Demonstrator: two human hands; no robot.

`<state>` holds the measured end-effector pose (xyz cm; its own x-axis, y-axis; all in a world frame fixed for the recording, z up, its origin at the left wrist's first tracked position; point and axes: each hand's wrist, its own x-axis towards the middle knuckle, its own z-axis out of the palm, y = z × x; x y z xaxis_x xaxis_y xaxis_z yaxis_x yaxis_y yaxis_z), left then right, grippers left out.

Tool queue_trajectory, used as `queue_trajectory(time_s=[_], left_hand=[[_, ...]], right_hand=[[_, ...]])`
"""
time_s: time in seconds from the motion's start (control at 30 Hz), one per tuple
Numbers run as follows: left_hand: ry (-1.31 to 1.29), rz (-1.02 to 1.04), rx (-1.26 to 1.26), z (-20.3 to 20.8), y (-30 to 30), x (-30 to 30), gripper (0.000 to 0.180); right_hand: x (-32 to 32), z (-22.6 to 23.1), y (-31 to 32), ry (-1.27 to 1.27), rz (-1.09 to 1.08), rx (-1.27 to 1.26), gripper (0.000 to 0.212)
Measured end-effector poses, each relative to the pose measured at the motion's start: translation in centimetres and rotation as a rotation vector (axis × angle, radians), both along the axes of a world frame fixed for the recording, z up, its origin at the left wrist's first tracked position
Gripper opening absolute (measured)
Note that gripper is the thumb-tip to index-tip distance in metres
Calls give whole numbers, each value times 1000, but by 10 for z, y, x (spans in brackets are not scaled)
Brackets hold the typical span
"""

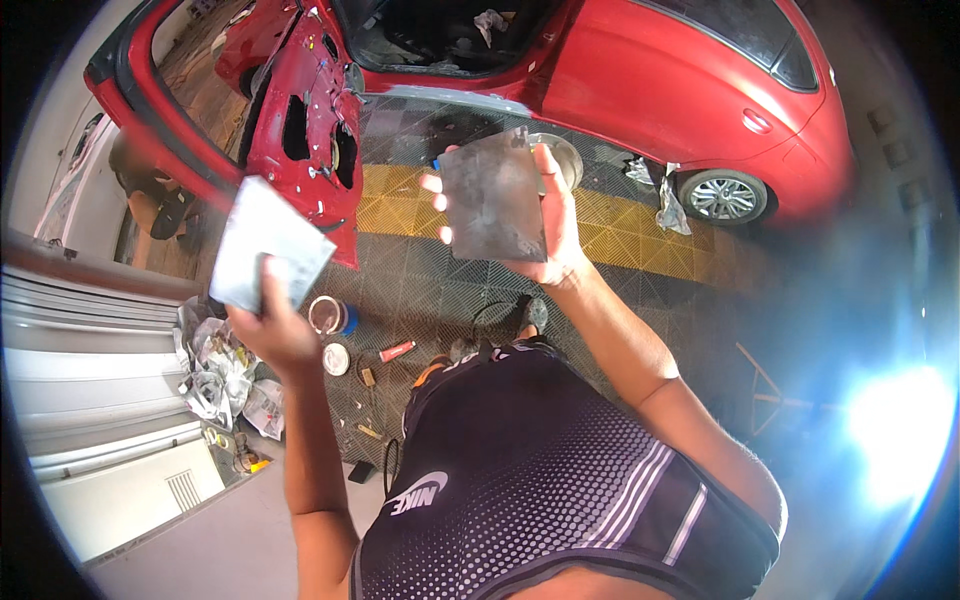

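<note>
My right hand point(562, 228) is raised in front of me, its fingers wrapped round the edges of a dark grey square plate point(492, 200) with a smudged, slightly shiny face. Whether it is metal or another stiff material I cannot tell. Off to the left, my left hand point(278, 335) grips a pale grey-white square plate point(262, 235) by its lower edge, thumb lying across its face. That plate is tilted and a little blurred. The two plates are apart. Behind the right hand, a round metallic thing point(568, 162) is partly hidden.
A red car point(620, 85) stands ahead with a stripped red door point(310, 120) swung open. On the floor lie an open can point(325, 315), a white lid point(336, 359), a red tube point(397, 351) and crumpled paper point(212, 390). A bright lamp point(905, 430) shines at right.
</note>
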<state>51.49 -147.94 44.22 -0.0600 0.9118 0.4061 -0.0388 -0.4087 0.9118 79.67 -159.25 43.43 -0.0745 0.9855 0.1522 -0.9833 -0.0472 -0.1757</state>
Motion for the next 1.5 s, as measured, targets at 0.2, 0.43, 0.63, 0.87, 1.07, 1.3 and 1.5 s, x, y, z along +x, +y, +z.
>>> queue_trajectory(time_s=[0.2, 0.43, 0.63, 0.87, 1.07, 1.3, 1.5], left_hand=[[659, -622, 1178, 44, -77, 38, 15], [879, -681, 1206, 28, -86, 42, 40], [590, -635, 1309, 34, -100, 39, 34], [375, -537, 1229, 42, -118, 54, 28], [379, -542, 1081, 34, -122, 64, 37], [308, -604, 799, 32, -123, 79, 46], [285, -672, 352, 5, -100, 79, 34]], right_hand=[[-42, 14, -1, -2, 39, -198, 71], [-53, 1, -38, -34, -14, -280, 80], [-64, 10, -58, -205, -124, -245, 65], [-17, -27, -52, -623, -210, 368, 81], [-14, -48, -49, -651, -359, 387, 77], [-33, -22, -63, -722, -385, -76, 56], [-85, -39, -61, -647, -827, -361, 55]])
